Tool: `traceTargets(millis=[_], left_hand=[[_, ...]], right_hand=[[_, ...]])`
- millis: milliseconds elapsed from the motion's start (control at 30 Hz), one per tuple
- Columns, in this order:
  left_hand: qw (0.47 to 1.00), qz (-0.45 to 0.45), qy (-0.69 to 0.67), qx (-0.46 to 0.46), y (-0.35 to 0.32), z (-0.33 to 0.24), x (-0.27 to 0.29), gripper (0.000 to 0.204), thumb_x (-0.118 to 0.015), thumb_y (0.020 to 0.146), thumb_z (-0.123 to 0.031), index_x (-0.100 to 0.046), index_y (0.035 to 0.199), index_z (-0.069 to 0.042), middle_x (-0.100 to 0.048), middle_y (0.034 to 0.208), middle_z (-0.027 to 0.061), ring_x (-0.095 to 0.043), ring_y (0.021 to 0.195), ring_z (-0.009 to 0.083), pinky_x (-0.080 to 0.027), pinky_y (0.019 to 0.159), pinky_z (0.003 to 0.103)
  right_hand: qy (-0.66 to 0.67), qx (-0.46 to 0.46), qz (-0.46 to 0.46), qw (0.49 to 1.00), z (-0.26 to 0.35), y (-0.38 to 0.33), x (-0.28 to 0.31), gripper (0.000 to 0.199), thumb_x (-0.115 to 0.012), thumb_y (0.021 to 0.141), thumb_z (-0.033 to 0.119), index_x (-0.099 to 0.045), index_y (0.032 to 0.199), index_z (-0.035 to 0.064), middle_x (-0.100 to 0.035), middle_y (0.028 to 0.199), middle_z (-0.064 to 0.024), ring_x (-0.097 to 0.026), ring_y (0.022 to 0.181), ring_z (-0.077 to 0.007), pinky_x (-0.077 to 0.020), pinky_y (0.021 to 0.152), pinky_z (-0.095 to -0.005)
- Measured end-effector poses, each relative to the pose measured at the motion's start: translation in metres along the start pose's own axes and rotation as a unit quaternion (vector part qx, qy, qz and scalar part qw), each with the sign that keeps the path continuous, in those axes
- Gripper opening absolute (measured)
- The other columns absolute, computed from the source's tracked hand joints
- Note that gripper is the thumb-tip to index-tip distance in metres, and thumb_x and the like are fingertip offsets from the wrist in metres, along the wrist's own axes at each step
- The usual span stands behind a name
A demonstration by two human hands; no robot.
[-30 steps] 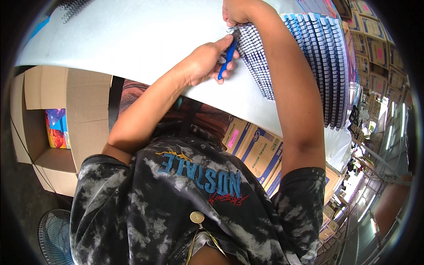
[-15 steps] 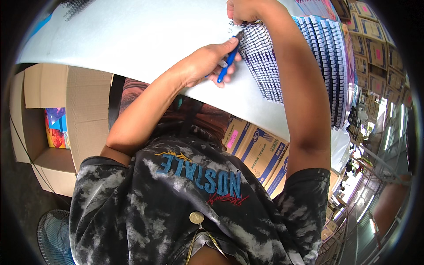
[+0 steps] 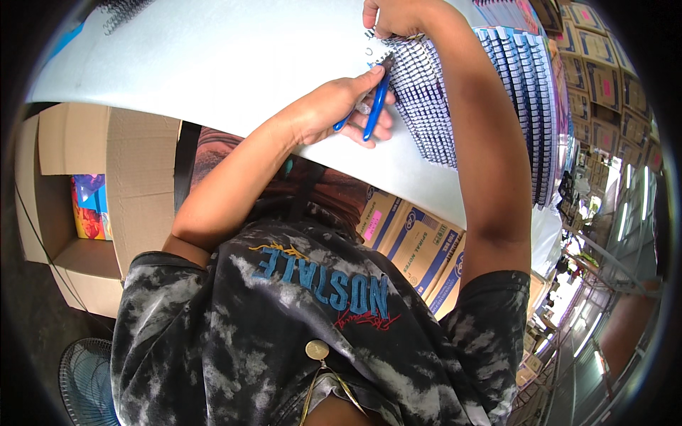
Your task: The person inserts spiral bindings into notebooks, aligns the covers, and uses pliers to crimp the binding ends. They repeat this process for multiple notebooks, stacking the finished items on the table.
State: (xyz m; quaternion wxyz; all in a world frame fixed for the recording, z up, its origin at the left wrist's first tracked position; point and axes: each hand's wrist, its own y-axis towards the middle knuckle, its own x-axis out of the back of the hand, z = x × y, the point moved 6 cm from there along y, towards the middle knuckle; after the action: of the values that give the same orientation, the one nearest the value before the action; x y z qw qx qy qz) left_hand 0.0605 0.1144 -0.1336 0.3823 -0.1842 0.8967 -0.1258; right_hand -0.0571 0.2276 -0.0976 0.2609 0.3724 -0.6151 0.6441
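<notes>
My left hand [image 3: 334, 110] is shut on blue-handled pliers [image 3: 374, 106], whose tip meets the wire spiral of a notebook [image 3: 423, 106] lying on the white table [image 3: 213, 64]. My right hand [image 3: 398, 18] pinches the far end of that same spiral at the top of the view. The notebook is the nearest one of a fanned row of spiral-bound notebooks [image 3: 522, 92] spreading to the right. A small loose wire ring [image 3: 369, 51] lies on the table between my hands.
An open cardboard box [image 3: 78, 156] with colourful covers inside stands at the left, below the table edge. Printed cartons [image 3: 415, 245] sit under the table. A fan [image 3: 85, 383] is at the lower left. Stacked cartons [image 3: 600, 71] fill the upper right. Black wire coils [image 3: 124, 14] lie at the table's far left.
Both hands have shifted slightly to the right along the spiral. The pliers stay in my left hand and the right hand keeps its pinch.
</notes>
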Motion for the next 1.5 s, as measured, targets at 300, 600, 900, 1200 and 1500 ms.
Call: traceTargets(millis=[300, 600, 900, 1200, 1500], left_hand=[[0.999, 0.000, 0.040, -0.017, 0.006, -0.006, 0.004, 0.051, -0.030, 0.095, -0.051, -0.054, 0.099, -0.006, -0.056, 0.072, 0.0034, -0.056, 0.061, 0.0139, -0.047, 0.053, 0.026], [1.000, 0.009, 0.008, -0.023, 0.003, -0.012, -0.004, 0.052, -0.030, 0.095, -0.049, -0.054, 0.104, -0.004, -0.059, 0.076, 0.0052, -0.060, 0.066, 0.0162, -0.050, 0.059, 0.027], [0.999, -0.017, 0.020, -0.042, 0.000, -0.023, -0.014, 0.053, -0.029, 0.095, -0.050, -0.054, 0.102, -0.004, -0.056, 0.073, 0.0042, -0.056, 0.062, 0.0139, -0.049, 0.057, 0.026], [0.998, -0.009, 0.028, -0.050, -0.005, -0.026, -0.018, 0.052, -0.028, 0.096, -0.049, -0.053, 0.099, -0.003, -0.053, 0.070, 0.0038, -0.054, 0.060, 0.0141, -0.047, 0.053, 0.026], [0.997, 0.003, 0.046, -0.064, -0.005, -0.027, -0.017, 0.052, -0.030, 0.095, -0.048, -0.053, 0.102, -0.002, -0.057, 0.075, 0.0071, -0.059, 0.066, 0.0168, -0.051, 0.057, 0.028]], right_hand=[[0.019, -0.015, -0.015, 1.000, -0.002, -0.008, 0.005, 0.016, -0.057, 0.063, 0.009, -0.068, 0.074, 0.0032, -0.064, 0.074, -0.0204, -0.062, 0.067, -0.0290, -0.0495, 0.062, -0.0361], [-0.059, -0.049, 0.071, 0.995, 0.012, -0.034, 0.026, 0.022, -0.064, 0.063, 0.018, -0.067, 0.073, -0.0008, -0.063, 0.073, -0.0210, -0.060, 0.063, -0.0312, -0.0473, 0.061, -0.0402], [-0.008, -0.001, 0.034, 0.999, 0.000, -0.022, 0.020, 0.019, -0.067, 0.065, 0.015, -0.068, 0.075, -0.0004, -0.065, 0.072, -0.0185, -0.060, 0.063, -0.0287, -0.0471, 0.060, -0.0380], [0.006, -0.030, 0.021, 0.999, -0.003, -0.026, 0.024, 0.017, -0.067, 0.063, 0.010, -0.068, 0.077, 0.0005, -0.066, 0.074, -0.0167, -0.060, 0.064, -0.0281, -0.0479, 0.063, -0.0367], [0.043, 0.016, 0.023, 0.999, -0.001, -0.044, 0.038, 0.016, -0.066, 0.062, 0.009, -0.069, 0.076, 0.0025, -0.065, 0.074, -0.0164, -0.058, 0.061, -0.0272, -0.0473, 0.060, -0.0363]])
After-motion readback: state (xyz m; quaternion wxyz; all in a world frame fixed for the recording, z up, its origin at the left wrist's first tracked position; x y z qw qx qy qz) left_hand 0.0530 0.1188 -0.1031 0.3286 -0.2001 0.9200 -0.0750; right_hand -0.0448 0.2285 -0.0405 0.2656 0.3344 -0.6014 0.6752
